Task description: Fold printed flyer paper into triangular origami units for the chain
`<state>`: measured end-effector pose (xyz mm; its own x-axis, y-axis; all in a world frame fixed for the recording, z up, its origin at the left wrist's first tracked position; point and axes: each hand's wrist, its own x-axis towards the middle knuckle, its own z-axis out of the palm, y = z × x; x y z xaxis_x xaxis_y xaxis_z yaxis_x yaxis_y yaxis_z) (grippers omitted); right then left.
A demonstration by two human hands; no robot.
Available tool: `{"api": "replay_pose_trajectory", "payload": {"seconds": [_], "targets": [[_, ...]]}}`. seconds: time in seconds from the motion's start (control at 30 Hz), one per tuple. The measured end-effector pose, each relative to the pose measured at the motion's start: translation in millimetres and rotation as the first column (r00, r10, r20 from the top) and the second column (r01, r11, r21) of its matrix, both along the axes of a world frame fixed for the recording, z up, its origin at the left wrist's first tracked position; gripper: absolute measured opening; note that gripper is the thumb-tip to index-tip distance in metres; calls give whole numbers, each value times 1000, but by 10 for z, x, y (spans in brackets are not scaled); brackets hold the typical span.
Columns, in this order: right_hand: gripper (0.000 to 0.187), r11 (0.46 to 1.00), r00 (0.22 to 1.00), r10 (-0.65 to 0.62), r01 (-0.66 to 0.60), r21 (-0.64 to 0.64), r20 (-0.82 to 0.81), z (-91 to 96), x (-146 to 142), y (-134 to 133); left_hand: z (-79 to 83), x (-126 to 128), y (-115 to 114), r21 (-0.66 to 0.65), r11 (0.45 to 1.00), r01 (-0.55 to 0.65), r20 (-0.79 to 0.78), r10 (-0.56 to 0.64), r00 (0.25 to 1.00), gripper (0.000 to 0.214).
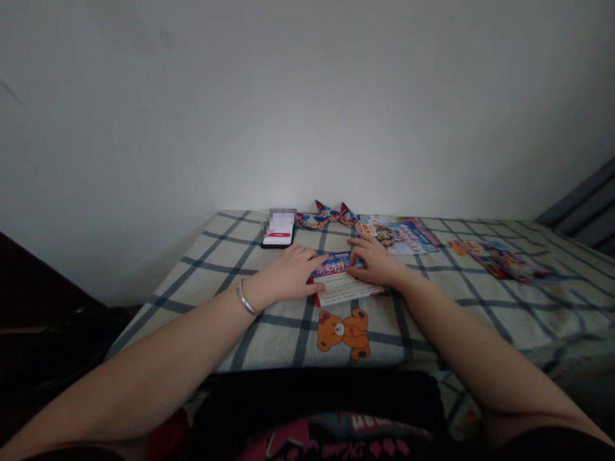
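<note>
At the near edge, black clothing with a pink print (331, 438) is showing below the tabletop (269, 346), which is wearing a pale cloth with dark blue-grey checks. An orange bear picture (342, 336) is decorating the cloth near the middle. Just beyond it, a folded leaflet (346, 291) in blue, red and white is lying between the person's hands. The left hand (291, 272) is resting palm down, its fingers loosely spread and touching the leaflet's left side; a silver bangle (246, 298) is circling that wrist. The right hand (377, 261) is lying over the leaflet's far right part, fingers apart and bent; whether any are tucking under the paper, one cannot tell. Farther right, a dark-printed flyer (509, 261) is lying flat. Beyond the hands, a lit phone (278, 234) is lying on the left, a folded paper strip (319, 218) is standing up in points beside it, and a bright flyer (401, 235) is lying to the right. A plain pale wall (312, 109) is rising behind, with dark slats (583, 202) slanting at the far right.
</note>
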<state>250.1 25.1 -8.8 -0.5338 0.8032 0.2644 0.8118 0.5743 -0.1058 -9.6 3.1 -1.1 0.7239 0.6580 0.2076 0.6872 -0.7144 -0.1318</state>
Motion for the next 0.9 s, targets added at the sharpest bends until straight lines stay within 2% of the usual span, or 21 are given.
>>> {"api": "replay_pose_trajectory", "payload": {"seconds": [0.13,0.27,0.43,0.53,0.77,0.9], "targets": [[29,999,998,-41,42,-15,42,44,62,6,-13,10,-10,22,1000,16,11,-16,1000,56],[36,998,997,-30,33,-46,65,77,163,48,-50,4,-3,38,999,5,22,-5,1000,53],[68,998,994,-20,27,-65,109,25,204,92,-24,-1,4,63,996,-60,34,57,998,39],[77,998,992,-34,40,-51,121,-8,183,103,-19,-10,30,70,995,-70,54,66,996,33],[77,1000,992,-30,31,-5,123,24,104,71,-46,7,54,85,993,-86,78,79,994,34],[73,1000,991,-5,7,-12,133,44,98,73,-34,38,26,31,996,-87,106,84,991,48]]}}
